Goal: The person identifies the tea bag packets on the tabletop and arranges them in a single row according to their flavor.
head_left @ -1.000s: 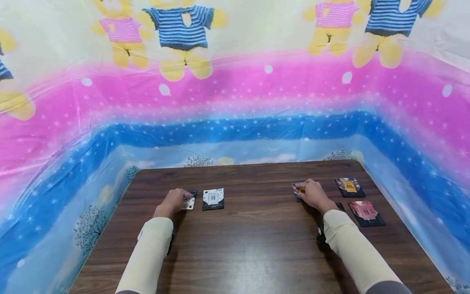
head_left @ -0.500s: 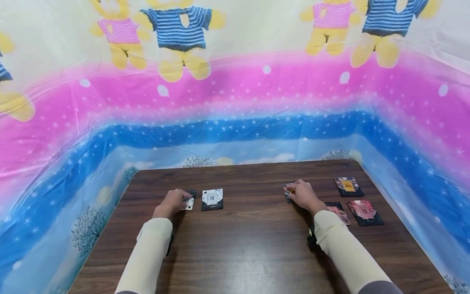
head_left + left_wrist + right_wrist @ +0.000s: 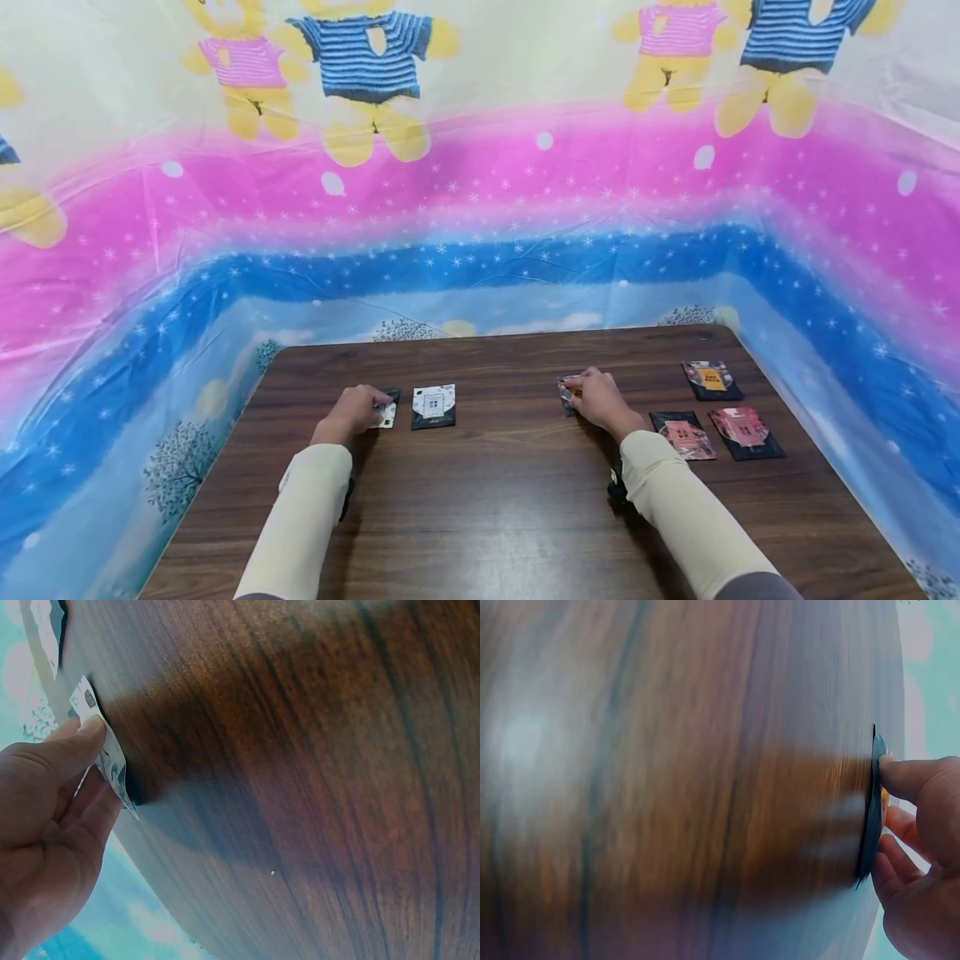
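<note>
Left hand (image 3: 354, 411): thumb and fingers pinch a white packet (image 3: 114, 765) at the left of the table (image 3: 510, 508); a second white packet (image 3: 433, 407) lies just beside, not touching

Right hand (image 3: 600, 398): thumb and fingers pinch an orange packet (image 3: 566, 403), right of middle, toward the far edge; whether it clears the table, I cannot tell

At right: a red packet (image 3: 682, 435) and a second red packet (image 3: 747, 432), close together; a yellow packet (image 3: 712, 380) beyond them

Handling, in my judgement: packets look thin and likely to bend, so I want a light pinch near the edge; I would lower each one level, let its whole underside meet the table, then part the fingers evenly, lest a corner catch or turn askew
</note>
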`<state>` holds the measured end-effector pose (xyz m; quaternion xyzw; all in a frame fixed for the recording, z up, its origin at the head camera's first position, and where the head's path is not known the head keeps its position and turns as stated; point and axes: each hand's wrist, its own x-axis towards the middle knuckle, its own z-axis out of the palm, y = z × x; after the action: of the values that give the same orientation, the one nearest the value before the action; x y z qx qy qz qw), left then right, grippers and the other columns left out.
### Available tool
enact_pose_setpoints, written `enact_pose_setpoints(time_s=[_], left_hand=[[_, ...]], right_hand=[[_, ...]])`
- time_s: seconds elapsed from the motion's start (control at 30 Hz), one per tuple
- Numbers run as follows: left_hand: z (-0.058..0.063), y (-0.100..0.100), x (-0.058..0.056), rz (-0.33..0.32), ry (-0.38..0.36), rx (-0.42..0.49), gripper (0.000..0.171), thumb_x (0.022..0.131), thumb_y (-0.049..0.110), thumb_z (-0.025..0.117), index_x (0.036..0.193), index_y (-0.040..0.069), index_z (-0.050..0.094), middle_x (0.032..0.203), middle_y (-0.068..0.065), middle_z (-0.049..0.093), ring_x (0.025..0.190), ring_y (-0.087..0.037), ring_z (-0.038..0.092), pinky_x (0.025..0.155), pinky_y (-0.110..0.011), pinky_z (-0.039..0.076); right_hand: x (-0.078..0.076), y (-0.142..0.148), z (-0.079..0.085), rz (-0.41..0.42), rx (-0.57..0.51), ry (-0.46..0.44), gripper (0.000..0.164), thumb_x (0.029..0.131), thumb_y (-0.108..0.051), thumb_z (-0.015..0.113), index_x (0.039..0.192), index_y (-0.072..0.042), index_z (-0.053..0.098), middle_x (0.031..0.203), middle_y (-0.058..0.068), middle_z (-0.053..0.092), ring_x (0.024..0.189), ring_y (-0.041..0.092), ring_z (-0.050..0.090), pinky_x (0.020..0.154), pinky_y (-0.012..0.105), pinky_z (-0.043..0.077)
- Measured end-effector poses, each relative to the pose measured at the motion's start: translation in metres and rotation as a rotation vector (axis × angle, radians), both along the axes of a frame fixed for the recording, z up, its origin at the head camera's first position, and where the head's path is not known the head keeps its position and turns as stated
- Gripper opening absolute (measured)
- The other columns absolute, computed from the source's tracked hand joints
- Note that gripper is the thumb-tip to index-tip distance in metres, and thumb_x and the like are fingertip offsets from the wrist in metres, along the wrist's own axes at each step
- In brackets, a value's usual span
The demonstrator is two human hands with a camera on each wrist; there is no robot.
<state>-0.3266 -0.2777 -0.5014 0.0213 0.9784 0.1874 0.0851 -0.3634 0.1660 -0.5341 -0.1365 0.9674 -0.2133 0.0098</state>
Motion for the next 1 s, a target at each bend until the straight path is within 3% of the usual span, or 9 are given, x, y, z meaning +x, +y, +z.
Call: enact_pose_setpoints(time_s=[0.6, 0.83, 1.0], left_hand=[[0.001, -0.001, 0.002, -0.016, 0.005, -0.006, 0.037, 0.093, -0.002, 0.066, 0.129, 0.008, 0.072, 0.140, -0.025, 0.060, 0.109, -0.033, 0.065, 0.070, -0.032, 0.049], [0.002, -0.001, 0.002, -0.004, 0.000, 0.007, 0.037, 0.094, -0.001, 0.066, 0.128, 0.009, 0.073, 0.139, -0.025, 0.061, 0.118, -0.037, 0.064, 0.077, -0.036, 0.054], [0.002, 0.000, 0.003, -0.008, 0.009, 0.007, 0.036, 0.093, -0.002, 0.066, 0.127, 0.008, 0.073, 0.138, -0.024, 0.062, 0.123, -0.040, 0.061, 0.084, -0.042, 0.057]], right_hand=[[0.003, -0.031, 0.000, 0.030, 0.009, 0.017, 0.039, 0.096, -0.016, 0.070, 0.135, -0.012, 0.068, 0.134, 0.018, 0.061, 0.121, 0.036, 0.055, 0.102, 0.050, 0.044], [0.003, -0.048, -0.002, 0.059, 0.021, 0.057, 0.038, 0.094, -0.015, 0.071, 0.132, -0.008, 0.070, 0.126, 0.017, 0.065, 0.116, 0.031, 0.058, 0.101, 0.047, 0.042], [0.004, -0.062, -0.002, 0.057, 0.016, 0.029, 0.037, 0.096, -0.015, 0.069, 0.133, -0.009, 0.069, 0.129, 0.017, 0.063, 0.117, 0.032, 0.056, 0.100, 0.046, 0.042]])
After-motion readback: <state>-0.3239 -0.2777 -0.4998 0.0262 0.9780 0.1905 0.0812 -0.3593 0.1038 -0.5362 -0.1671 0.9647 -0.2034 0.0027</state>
